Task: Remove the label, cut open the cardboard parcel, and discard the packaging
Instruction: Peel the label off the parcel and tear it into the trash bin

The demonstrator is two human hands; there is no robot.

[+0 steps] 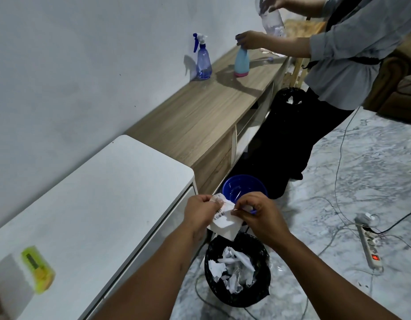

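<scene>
Marbled floor tiles (372,172) spread under both hands, which pinch a white label (225,218) between them: left hand (201,212) on its left edge, right hand (257,215) on its right. Directly below the grip stands a black-lined bin (238,269) of torn paper; just beyond it, a blue bucket (243,187). Left of the grip, a yellow cutter (38,269) lies on the white cabinet (96,199).
</scene>
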